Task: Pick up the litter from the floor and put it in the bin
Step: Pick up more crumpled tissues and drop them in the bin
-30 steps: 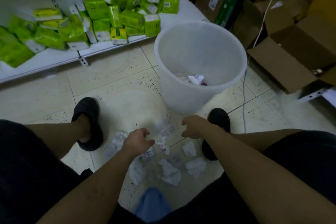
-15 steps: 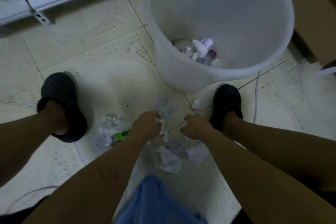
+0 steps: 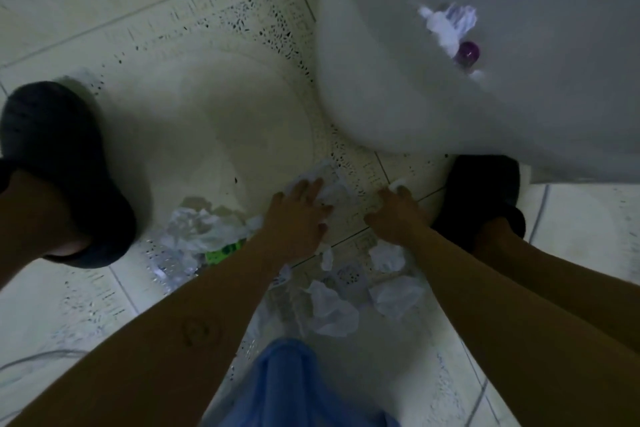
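The white plastic bin (image 3: 381,87) fills the upper right; crumpled tissue (image 3: 450,22) and a purple cap (image 3: 468,52) lie inside it. My left hand (image 3: 298,215) lies flat, fingers spread, on a clear plastic wrapper (image 3: 329,184) on the tiles. My right hand (image 3: 394,211) reaches down with its fingertips on a small white scrap (image 3: 398,183) just in front of the bin. White tissue wads (image 3: 332,308) (image 3: 394,296) (image 3: 386,256) lie below both hands. A crumpled clear bag with a green wrapper (image 3: 201,232) lies to the left.
My black slippers (image 3: 59,163) (image 3: 481,194) stand on either side of the litter, the right one against the bin. Blue cloth (image 3: 287,388) hangs at the bottom centre. A thin cable (image 3: 540,215) runs along the floor at right.
The view has dropped closer to the floor. Both hands went from closed fists to reaching forward, the left spreading onto the clear wrapper, the right touching the small scrap.
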{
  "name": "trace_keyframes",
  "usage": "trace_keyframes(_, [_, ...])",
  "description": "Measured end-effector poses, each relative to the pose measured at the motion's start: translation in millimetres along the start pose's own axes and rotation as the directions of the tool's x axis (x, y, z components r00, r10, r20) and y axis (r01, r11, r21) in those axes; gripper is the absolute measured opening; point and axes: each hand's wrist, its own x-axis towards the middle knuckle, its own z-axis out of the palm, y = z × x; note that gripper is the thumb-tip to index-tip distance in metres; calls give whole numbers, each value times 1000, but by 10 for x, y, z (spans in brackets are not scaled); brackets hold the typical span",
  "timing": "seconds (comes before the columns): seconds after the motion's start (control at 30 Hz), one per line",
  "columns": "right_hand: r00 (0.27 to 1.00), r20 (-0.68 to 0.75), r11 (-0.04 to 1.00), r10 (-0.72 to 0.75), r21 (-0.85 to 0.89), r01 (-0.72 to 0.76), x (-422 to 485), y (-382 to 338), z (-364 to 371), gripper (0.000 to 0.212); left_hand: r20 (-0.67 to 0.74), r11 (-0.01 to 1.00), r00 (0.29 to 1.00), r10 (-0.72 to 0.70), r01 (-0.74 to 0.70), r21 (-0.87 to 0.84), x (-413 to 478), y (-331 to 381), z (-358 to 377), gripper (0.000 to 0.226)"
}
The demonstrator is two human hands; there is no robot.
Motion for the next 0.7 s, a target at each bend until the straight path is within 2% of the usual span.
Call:
trace_keyframes(0.1, [999,-2,998,-53,33,53,-110,-69,164,78,-93,997,993,-77,78,9,-77,-88,-23,44])
trace_keyframes(0.27, [989,25,988,-148,39,147,-222,-218,382,72,-171,957,942,-290,282,-73,-167,-371,-80,33])
trace_keyframes(0.4, [982,-49,981,-183,62,186,-197,-282,459,66,-164,921,908,-386,370,-121,-141,-502,-90,49])
trace_keyframes(0.53, [969,-149,972,-196,99,211,-124,-316,459,50,-201,898,878,-434,406,-167,-36,-503,-102,52])
trace_keyframes(0.7, [958,-228,976,-175,89,200,3,-330,439,34,-267,897,860,-434,382,-224,39,-521,-117,30])
